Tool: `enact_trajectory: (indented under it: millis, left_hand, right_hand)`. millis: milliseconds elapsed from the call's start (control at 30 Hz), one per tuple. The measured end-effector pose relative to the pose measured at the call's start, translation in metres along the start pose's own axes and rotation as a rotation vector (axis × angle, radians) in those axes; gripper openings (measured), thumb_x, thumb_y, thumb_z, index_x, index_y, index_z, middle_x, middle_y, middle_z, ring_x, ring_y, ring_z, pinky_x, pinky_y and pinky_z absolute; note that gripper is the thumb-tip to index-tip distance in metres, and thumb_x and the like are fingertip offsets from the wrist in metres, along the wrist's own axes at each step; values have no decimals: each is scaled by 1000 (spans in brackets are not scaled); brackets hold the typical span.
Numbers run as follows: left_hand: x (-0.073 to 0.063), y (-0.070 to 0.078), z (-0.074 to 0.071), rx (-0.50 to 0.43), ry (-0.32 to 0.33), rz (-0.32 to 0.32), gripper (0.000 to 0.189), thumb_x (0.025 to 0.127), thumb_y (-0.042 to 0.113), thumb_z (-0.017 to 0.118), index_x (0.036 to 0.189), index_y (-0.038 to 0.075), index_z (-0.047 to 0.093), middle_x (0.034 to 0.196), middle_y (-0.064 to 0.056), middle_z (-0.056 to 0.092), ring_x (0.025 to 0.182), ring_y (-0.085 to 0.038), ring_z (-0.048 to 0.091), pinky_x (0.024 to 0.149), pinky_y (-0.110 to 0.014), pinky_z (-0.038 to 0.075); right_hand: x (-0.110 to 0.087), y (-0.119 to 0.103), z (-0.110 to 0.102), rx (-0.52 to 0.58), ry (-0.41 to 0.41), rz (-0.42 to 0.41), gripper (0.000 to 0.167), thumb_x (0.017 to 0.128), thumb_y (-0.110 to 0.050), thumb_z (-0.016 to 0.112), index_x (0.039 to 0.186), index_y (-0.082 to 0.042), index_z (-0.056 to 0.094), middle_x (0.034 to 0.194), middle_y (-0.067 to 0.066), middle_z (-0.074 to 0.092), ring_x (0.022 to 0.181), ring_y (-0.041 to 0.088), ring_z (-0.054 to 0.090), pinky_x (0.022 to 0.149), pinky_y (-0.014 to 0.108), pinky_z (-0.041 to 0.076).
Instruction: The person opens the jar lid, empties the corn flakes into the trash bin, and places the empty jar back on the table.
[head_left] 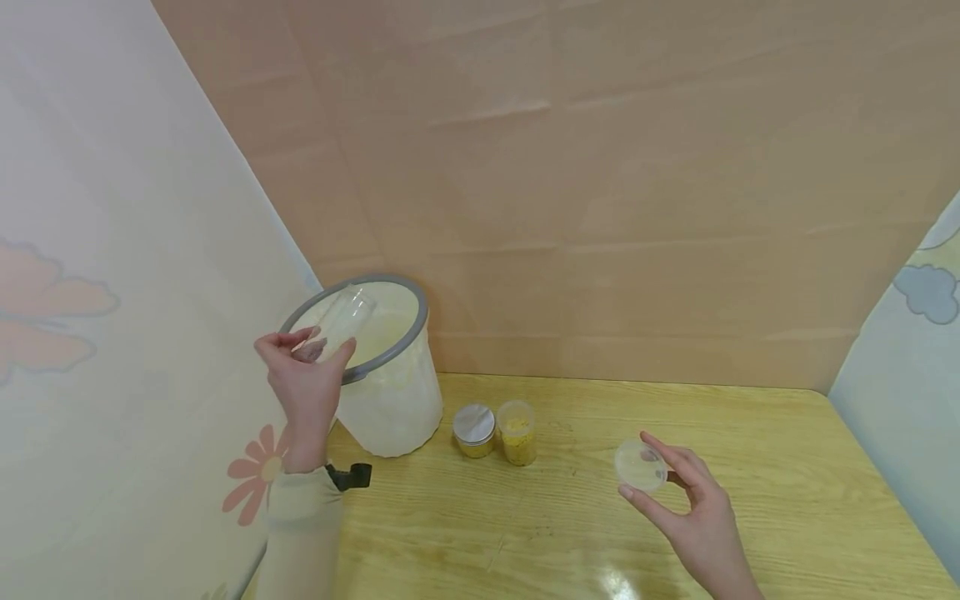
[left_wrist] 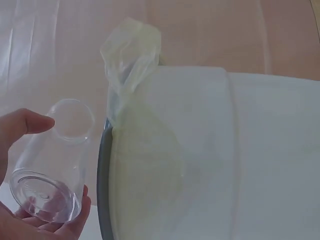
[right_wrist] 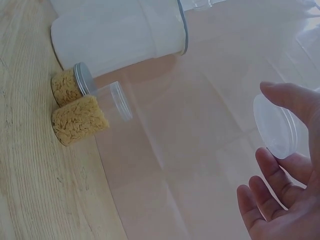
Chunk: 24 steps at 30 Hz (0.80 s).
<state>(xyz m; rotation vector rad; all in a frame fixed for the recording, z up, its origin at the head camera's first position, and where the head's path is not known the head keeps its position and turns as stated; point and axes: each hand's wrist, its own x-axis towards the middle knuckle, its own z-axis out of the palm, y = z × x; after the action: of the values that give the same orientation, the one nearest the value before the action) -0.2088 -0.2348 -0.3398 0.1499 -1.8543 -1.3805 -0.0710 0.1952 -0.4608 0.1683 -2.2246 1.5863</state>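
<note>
Above the bin, the left hand curled wide around a clear plastic jar; right of the bin, the right hand pinched a round translucent lid.

Head view: the lower edge truncates the sleeve at 7 o'clock and the forearm behind the right grip at 5 o'clock; the left grip masks part of the rim of the white bin. Left wrist view: the bin is cropped at 3 o'clock, the left grip at 9; marking on the base of the clear container is illegible. Right wrist view: the taller jar, at 9 o'clock, partly hides the silver-lidded jar; the container is cropped near 12.
</note>
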Motion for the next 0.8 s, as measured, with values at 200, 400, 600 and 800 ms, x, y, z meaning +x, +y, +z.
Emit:
enact_trajectory:
  millis: [200, 400, 600, 800]
  left_hand:
    - [-8, 3, 9, -15, -66, 81, 68, 79, 1, 84, 141, 0, 55, 112, -13, 49, 92, -27, 65, 94, -33, 53]
    - [-26, 29, 16, 11, -64, 191, 49, 84, -2, 80, 129, -11, 62, 106, -30, 52, 94, -29, 56, 93, -36, 51]
    - [-39, 24, 30, -60, -119, 283, 47, 80, 0, 84, 122, -7, 64, 107, -23, 65, 100, -34, 60, 93, -42, 48]
    - [-58, 7, 51, -91, -253, 322, 56, 77, 5, 88, 127, -1, 64, 113, -13, 68, 105, -31, 63, 92, -45, 50]
  right_hand:
    - [-1, 0, -1, -18, 4, 4, 69, 80, 0, 86, 142, -12, 60, 124, 5, 59, 109, 9, 54, 91, 12, 41]
    - [-1, 3, -2, -42, 8, -8, 69, 80, -1, 86, 143, -13, 60, 124, 4, 59, 110, 8, 53, 92, 11, 40]
    - [0, 4, -6, -106, 38, 25, 65, 80, -7, 88, 140, -16, 63, 124, 1, 60, 111, 5, 51, 89, 12, 39]
    - [1, 5, -8, -124, 62, 93, 58, 78, -14, 91, 130, -12, 65, 120, 2, 64, 105, 7, 52, 86, 13, 39]
